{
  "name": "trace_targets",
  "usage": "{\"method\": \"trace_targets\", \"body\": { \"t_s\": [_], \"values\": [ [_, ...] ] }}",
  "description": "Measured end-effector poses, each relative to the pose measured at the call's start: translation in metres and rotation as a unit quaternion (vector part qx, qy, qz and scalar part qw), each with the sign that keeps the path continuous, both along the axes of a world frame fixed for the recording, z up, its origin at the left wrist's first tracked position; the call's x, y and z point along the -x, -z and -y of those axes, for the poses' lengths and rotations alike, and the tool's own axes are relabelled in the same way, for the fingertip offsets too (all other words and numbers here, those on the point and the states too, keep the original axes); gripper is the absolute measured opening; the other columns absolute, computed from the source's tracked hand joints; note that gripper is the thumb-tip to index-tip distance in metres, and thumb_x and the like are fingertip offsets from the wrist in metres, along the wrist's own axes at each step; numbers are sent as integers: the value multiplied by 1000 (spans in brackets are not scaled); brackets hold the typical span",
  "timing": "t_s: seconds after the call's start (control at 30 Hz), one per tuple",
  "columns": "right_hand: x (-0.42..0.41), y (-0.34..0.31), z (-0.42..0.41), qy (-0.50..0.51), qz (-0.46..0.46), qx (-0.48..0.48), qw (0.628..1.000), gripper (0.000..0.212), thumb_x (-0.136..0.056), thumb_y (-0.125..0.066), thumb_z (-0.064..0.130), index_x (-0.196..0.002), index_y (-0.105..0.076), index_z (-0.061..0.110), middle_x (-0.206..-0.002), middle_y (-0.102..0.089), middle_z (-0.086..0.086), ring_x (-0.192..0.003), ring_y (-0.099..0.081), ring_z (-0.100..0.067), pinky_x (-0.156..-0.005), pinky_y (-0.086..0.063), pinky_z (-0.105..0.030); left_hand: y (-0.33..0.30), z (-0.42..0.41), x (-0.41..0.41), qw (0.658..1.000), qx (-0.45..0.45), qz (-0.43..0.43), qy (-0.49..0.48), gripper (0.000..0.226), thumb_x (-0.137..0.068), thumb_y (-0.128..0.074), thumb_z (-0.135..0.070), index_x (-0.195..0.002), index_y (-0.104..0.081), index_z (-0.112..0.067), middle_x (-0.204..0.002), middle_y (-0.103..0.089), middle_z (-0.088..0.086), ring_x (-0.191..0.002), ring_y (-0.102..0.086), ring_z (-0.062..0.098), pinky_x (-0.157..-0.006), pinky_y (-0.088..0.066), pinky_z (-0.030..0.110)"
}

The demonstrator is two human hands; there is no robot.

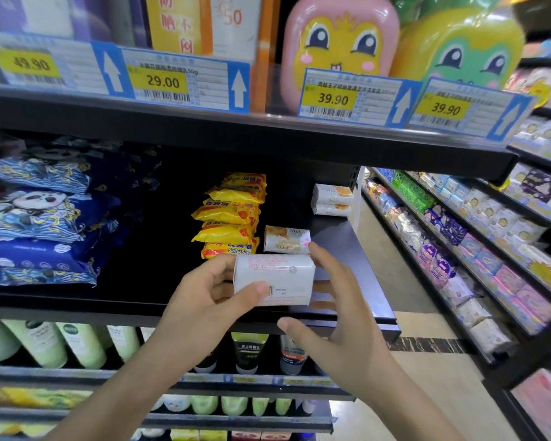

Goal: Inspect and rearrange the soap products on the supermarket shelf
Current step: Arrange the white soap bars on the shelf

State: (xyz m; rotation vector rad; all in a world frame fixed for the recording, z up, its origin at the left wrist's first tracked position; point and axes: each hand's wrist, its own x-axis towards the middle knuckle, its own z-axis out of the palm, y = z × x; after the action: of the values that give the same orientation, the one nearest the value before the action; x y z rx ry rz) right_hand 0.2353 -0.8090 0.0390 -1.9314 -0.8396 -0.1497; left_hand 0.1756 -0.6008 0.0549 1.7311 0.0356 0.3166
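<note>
Black shelf (357,249): carries the yellow soap stack (229,214) at 12 o'clock from the hands. Left hand (204,300): fingers curled, thumb pressed on the white soap bar (274,278), held at the shelf's front edge. Right hand (337,313): fingers straight, touching the bar's 3 o'clock end. Second white bar (287,240): lies just behind.

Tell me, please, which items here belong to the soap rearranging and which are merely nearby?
Job:
held white soap bar
left hand
right hand
white soap bars on shelf
yellow sulfur soap stack

Nearby:
blue packs
price tags
cartoon bottles
</note>
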Motion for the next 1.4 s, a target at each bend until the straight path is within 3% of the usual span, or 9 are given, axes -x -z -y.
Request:
{"method": "trace_targets", "body": {
  "t_s": [0.2, 0.4, 0.5, 0.7, 0.83, 0.97, 1.13, 1.3, 1.4],
  "values": [
    [-2, -2, -2, 16, 154, 14, 988, 85, -83, -82, 8, -154, -37, 27, -158, -30, 3, -148, -33, -15, -111, -39, -18, -7, 7, 0, 997, 60, -48, -17, 45, -76, -71, -43, -117, -72, -25, -107, -78, -6, -100, -74, 9, -96, -57, 38],
    [-3, 0, -1, 30, 242, 30, 969, 60, -80, -77, -6, -134, -59, 15, -156, -36, -7, -144, -41, -19, -106, -38, -13, -12, 5, 2, 988, 90, -124, -22, 31, -90, -67, -40, -116, -73, -23, -101, -80, -3, -90, -77, 16, -89, -58, 35],
    [-4, 2, -2, 35, 256, 35, 965, 55, -81, -72, -7, -129, -62, 17, -155, -41, -4, -141, -45, -22, -103, -43, -18, -13, 4, 1, 983, 106, -152, -18, 46, -75, -72, -52, -110, -76, -22, -98, -80, -1, -85, -77, 16, -82, -56, 31],
    [-3, -1, -2, 32, 223, 7, 974, 47, -86, -72, 6, -130, -66, 22, -145, -53, 12, -134, -51, -11, -107, -41, -19, -18, 0, -1, 973, 117, -199, 0, 58, -67, -70, -62, -104, -78, -19, -95, -80, 3, -76, -77, 18, -79, -54, 34],
    [-3, -2, 0, 31, 187, -1, 982, 37, -96, -65, 23, -132, -64, 25, -141, -56, 16, -133, -51, -11, -105, -40, -17, -19, 0, -4, 970, 101, -221, 8, 68, -67, -57, -73, -110, -72, -24, -96, -80, 4, -85, -79, 23, -79, -55, 37],
    [-3, -1, 0, 40, 118, -21, 992, 38, -95, -66, 29, -131, -58, 40, -129, -59, 23, -123, -57, -13, -96, -43, -14, -14, -6, -1, 985, 106, -137, 17, 66, -74, -65, -77, -128, -64, -40, -115, -76, -10, -106, -73, 14, -90, -55, 37],
    [-2, -6, -2, 21, -20, -67, 997, 31, -96, -67, 37, -127, -61, 41, -116, -69, 15, -100, -66, -16, -84, -56, -26, -14, -8, 9, 996, -5, -45, 77, 65, -79, -80, -43, -138, -53, -47, -138, -61, -19, -130, -56, 2, -103, -49, 34],
    [2, -9, -3, -8, -107, -94, 990, 35, -94, -66, 40, -128, -61, 37, -116, -73, 7, -97, -66, -22, -83, -57, -35, -14, -5, 8, 998, -36, -10, 55, 50, -82, -79, -30, -128, -62, -38, -128, -68, -9, -121, -63, 10, -98, -55, 35],
    [2, -7, -4, -10, -134, -114, 984, 35, -92, -67, 47, -127, -61, 43, -114, -74, 3, -97, -66, -27, -86, -57, -49, -13, -5, 8, 998, -32, -17, 58, 40, -81, -78, -30, -120, -67, -33, -121, -71, -5, -113, -68, 14, -94, -56, 36]
  ]
}}
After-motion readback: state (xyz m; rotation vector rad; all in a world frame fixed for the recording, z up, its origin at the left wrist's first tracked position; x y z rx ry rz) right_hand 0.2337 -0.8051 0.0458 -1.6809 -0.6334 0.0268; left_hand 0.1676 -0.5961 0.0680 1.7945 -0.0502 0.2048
